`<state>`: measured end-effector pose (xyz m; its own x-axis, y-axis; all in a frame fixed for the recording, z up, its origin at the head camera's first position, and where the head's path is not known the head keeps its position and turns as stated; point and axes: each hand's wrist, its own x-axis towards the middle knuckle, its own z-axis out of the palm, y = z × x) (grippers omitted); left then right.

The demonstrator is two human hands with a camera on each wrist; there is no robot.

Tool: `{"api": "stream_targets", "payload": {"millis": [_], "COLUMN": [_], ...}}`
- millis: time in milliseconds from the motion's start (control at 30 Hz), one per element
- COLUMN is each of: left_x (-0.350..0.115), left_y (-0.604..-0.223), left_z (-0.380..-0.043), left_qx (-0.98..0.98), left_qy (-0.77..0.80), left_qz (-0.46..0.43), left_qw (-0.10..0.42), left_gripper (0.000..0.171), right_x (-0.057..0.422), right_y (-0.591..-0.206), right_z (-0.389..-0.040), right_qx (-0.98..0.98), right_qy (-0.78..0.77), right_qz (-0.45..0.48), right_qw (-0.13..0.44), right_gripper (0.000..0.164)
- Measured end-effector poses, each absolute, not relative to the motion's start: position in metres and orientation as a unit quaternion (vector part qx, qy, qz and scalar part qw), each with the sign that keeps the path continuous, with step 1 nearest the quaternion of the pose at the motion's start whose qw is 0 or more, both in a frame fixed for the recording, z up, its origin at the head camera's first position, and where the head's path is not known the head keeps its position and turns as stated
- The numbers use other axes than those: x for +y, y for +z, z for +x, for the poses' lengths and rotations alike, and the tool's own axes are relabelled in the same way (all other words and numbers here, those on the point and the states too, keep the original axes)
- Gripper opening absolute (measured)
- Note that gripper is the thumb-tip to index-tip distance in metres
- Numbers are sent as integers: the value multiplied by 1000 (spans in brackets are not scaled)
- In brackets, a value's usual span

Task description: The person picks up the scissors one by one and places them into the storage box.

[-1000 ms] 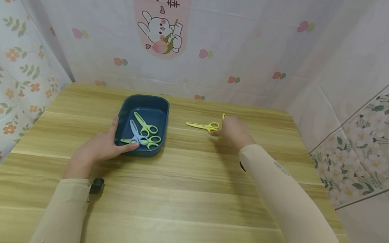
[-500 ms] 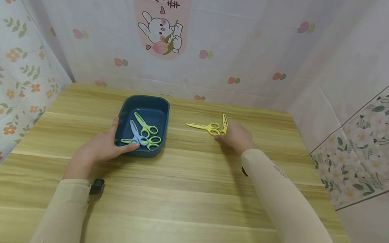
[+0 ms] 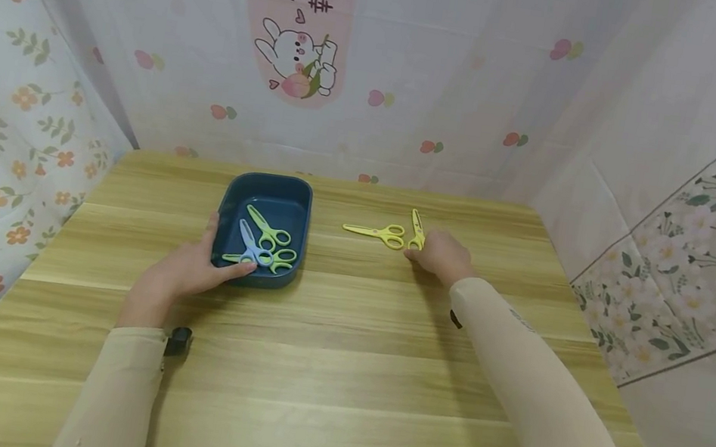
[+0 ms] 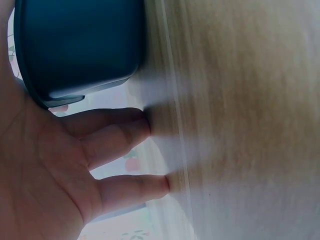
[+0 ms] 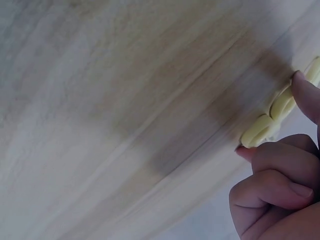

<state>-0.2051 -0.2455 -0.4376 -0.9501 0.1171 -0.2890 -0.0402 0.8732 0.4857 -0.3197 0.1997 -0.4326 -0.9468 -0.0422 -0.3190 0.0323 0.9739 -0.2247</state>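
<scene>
A dark blue bin (image 3: pixel 267 188) holds two green scissors (image 3: pixel 270 226) and a pair of blue scissors (image 3: pixel 252 243). My left hand (image 3: pixel 187 268) rests at its near left corner, thumb over the near rim. In the left wrist view, several straight fingers (image 4: pixel 135 187) touch the table beside the bin's wall. To the right, my right hand (image 3: pixel 441 257) pinches the handle loops of yellow scissors (image 3: pixel 417 224), whose blades point to the back. In the right wrist view, thumb and a fingertip flank the yellow loops (image 5: pixel 257 131). Other yellow scissors (image 3: pixel 370 233) lie just left of these.
The wooden table (image 3: pixel 310 369) carries everything. A patterned white curtain (image 3: pixel 407 70) hangs along its back edge. Floral sheets (image 3: pixel 7 128) close off the left side, and more stand at the right.
My right hand has shifted slightly right and toward me, and its yellow scissors have come apart from the other yellow pair. The left hand and bin have stayed put.
</scene>
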Motion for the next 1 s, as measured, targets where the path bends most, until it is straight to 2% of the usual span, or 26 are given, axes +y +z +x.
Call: {"api": "stream_targets", "payload": {"millis": [233, 700, 1000], "left_x": [-245, -246, -246], "left_y": [-434, -437, -438], "left_z": [-204, -206, -206], "left_qx": [955, 958, 958], "left_qy": [249, 242, 242], "left_qz": [17, 24, 23], "left_qw": [158, 155, 154], "left_gripper": [138, 138, 139], "right_x": [202, 203, 195], "right_y": [-433, -435, -430], "right_z": [-323, -324, -329], "right_qx": [977, 970, 971], "right_qy": [-116, -170, -170], "right_qz": [1, 13, 1], "right_qw": [181, 171, 167], "right_gripper": [47, 39, 39]}}
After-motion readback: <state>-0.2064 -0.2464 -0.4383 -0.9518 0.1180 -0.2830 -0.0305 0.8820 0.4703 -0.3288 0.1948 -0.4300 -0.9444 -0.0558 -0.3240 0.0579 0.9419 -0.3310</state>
